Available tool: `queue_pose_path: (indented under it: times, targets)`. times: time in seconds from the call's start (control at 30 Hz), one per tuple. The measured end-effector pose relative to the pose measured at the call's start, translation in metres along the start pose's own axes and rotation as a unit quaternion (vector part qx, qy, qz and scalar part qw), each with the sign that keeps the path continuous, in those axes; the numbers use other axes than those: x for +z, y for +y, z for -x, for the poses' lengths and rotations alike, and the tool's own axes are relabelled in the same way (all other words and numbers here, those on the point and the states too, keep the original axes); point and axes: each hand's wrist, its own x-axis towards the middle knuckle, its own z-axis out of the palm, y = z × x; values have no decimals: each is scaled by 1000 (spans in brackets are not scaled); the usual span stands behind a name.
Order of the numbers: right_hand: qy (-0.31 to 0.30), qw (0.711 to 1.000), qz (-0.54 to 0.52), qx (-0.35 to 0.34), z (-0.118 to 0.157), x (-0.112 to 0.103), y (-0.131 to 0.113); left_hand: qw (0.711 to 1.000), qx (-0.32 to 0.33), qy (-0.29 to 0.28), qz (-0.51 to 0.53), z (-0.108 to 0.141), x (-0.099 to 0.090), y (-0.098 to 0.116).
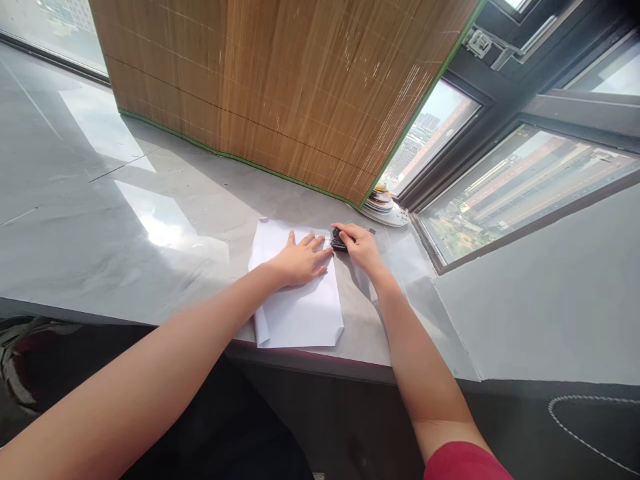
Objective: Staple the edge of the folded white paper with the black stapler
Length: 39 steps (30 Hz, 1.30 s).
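White sheets of paper (303,319) lie on the grey marbled ledge near its front edge, with some corners curled or folded. My left hand (301,260) rests flat on the upper part of the paper, fingers spread towards the right. At the paper's upper right edge, my right hand (361,247) grips a small black stapler (339,245), thumb and fingers closed around it. The stapler's jaw is beside the left fingertips. My fingers cover part of it, so I cannot tell whether paper sits inside the jaw.
Behind the paper hangs a brown bamboo blind (280,87) with green edging. A stack of round flat items (384,207) sits by the window corner. Dark window frames (425,173) and a white wall (540,293) bound the right. A twisted cord (565,427) hangs lower right.
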Motion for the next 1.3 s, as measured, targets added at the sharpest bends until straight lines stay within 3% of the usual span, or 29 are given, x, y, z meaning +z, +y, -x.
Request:
queue_pose_path:
  times: [0.77, 1.17, 1.3]
  targets:
    - [-29, 984, 168, 44, 2, 11, -16, 999, 3, -9, -32, -1, 0, 0]
    - [-78, 939, 331, 39, 6, 17, -37, 1000, 7, -3, -20, 1, -2, -1]
    - [-90, 936, 337, 36, 6, 19, -39, 1000, 1, -5, -24, 1, -2, -1]
